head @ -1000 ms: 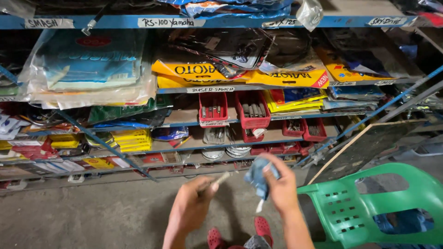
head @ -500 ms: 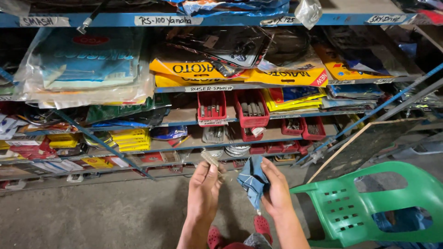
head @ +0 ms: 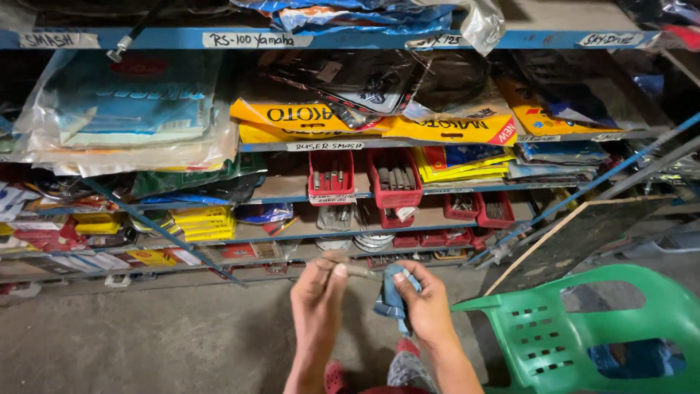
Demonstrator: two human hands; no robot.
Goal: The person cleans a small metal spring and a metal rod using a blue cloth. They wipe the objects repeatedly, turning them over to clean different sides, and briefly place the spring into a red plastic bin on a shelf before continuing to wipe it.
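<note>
My left hand (head: 319, 292) grips a short grey metal rod (head: 354, 271) at one end, its other end pointing right. My right hand (head: 424, 300) holds a crumpled blue cloth (head: 393, 293) pressed against the rod's free tip. Both hands are low in the middle of the head view, above the concrete floor (head: 146, 335) and in front of the shelves.
A blue metal shelf rack (head: 321, 38) fills the back, packed with plastic-wrapped parts, yellow packets (head: 306, 117) and red bins (head: 332, 175) of small metal pieces. A green plastic chair (head: 583, 328) stands at the right. A flat board (head: 576, 237) leans against the rack.
My hands have come together: the left hand brought the rod from upright to level, and the right hand moved the cloth onto its tip.
</note>
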